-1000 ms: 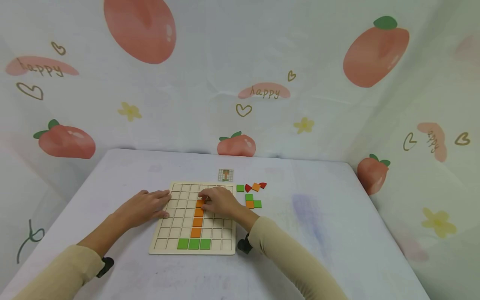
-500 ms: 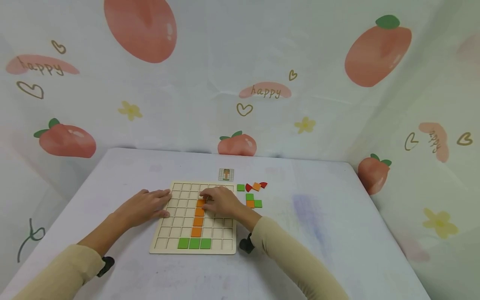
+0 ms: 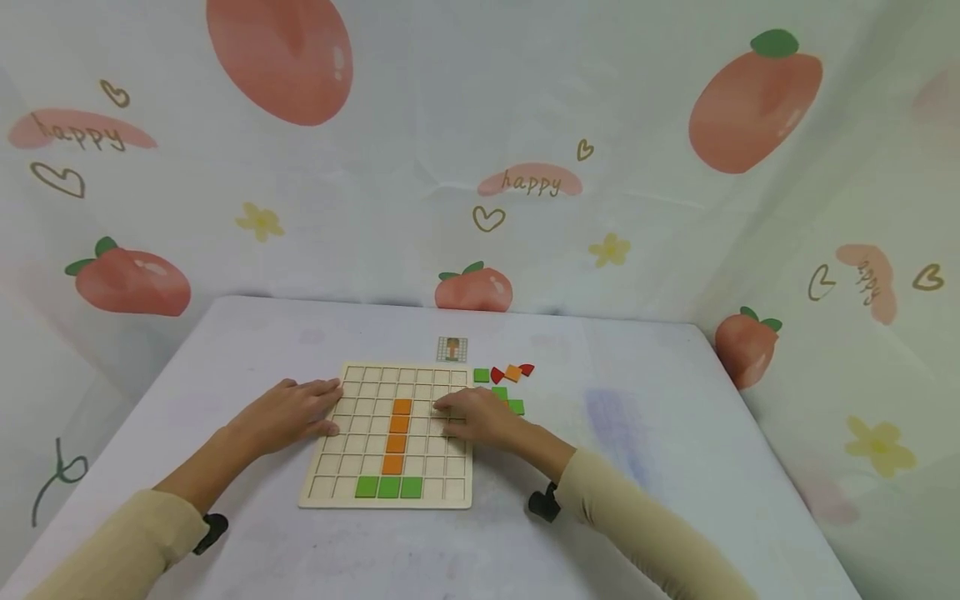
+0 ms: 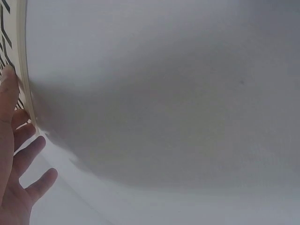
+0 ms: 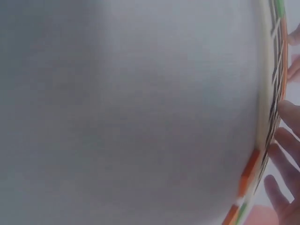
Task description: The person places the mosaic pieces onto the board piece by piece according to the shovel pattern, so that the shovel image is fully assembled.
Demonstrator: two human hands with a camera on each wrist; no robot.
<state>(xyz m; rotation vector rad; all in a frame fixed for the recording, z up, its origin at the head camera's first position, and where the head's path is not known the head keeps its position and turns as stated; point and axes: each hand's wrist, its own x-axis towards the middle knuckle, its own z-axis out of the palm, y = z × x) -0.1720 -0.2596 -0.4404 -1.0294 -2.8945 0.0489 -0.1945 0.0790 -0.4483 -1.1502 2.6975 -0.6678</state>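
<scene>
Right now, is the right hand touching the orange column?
Apart. The head view shows bare squares of the board between the right hand's fingertips and the orange column.

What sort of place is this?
Probably an indoor tabletop play or filming nook: a white table, a fruit-printed cloth rising behind it like a backdrop, and a grid board with loose coloured tiles beside it.

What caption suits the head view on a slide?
Left hand touching the board, right hand over it, beside four orange squares.
</scene>
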